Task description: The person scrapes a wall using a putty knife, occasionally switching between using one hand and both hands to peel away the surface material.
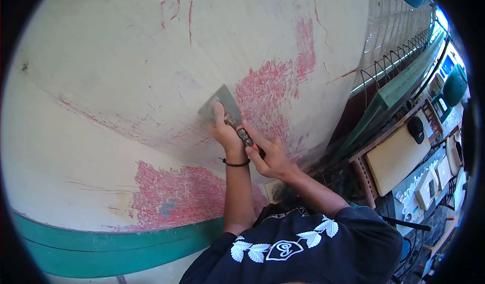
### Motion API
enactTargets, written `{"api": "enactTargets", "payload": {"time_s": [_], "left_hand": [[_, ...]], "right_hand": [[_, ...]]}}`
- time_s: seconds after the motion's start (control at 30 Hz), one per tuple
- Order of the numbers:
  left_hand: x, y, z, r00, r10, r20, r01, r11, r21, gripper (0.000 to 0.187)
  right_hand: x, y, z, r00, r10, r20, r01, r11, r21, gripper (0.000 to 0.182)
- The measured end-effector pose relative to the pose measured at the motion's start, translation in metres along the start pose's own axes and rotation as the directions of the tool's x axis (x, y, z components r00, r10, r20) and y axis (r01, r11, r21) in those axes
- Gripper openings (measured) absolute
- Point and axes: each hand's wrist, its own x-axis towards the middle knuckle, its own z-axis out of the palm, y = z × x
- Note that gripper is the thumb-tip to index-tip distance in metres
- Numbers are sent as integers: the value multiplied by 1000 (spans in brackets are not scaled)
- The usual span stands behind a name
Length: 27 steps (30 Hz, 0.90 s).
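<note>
A wide putty knife [230, 104] with a grey metal blade and a black-and-red handle lies against a pale wall [126, 82]. My right hand [269, 158] is wrapped round its handle. Higher up, my left hand [225, 133] grips the tool near the blade, with the thumb pressed flat on the metal and a dark braided band at the wrist. Scratched red patches [268, 94] show through the pale coat beside the blade. Another red patch [177, 195] is below and left of my hands.
A green band [116, 253] runs along the wall at lower left. To the right are a green board [374, 112] with wire coils above it, a cushioned wooden seat [399, 158] holding a black cap [416, 129], and a table with boxes [427, 189]. A green chair [454, 84] stands farther back.
</note>
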Motion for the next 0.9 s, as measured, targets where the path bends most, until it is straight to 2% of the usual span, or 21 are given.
{"api": "enactTargets", "payload": {"time_s": [0.07, 0.17, 0.27, 0.37, 0.47, 0.57, 0.67, 0.77, 0.87, 0.9], "left_hand": [[2, 9, 4, 1000, 26, 11, -26, 999, 19, 24], [-8, -10, -20, 998, -48, 28, 46, 996, 83, 25], [-2, -2, -11, 999, -41, -26, 43, 996, 77, 24], [0, 14, 1, 1000, 8, -10, -7, 996, 86, 23], [-7, 2, -3, 995, -11, -95, 25, 989, 148, 23], [5, 20, -1, 987, -32, 158, 20, 997, 78, 26], [1, 26, 11, 1000, -10, -13, 11, 993, 119, 31], [-10, -4, -7, 997, 12, -82, 7, 974, 227, 32], [-5, 18, 3, 999, -46, -11, 47, 981, 188, 30], [-7, 17, 0, 999, -42, -35, 48, 980, 193, 30]], "right_hand": [[7, -12, -2, 996, 77, 52, -77, 997, 0, 63], [-16, 10, 17, 984, -107, -141, 120, 989, 86, 60], [-9, 5, 13, 999, -5, -39, 8, 997, 75, 59], [6, -12, 6, 1000, 18, -13, -16, 995, 102, 59], [-7, 9, 16, 984, -104, -142, 124, 982, 141, 60], [12, -18, -2, 1000, -4, -19, 6, 993, 116, 60], [14, -16, 5, 994, -69, -80, 74, 995, 60, 64], [-11, 15, 15, 985, -99, -139, 110, 991, 77, 65], [3, -12, 2, 999, -24, -30, 26, 998, 58, 59], [0, -12, 5, 998, -17, -53, 20, 998, 55, 61]]}}
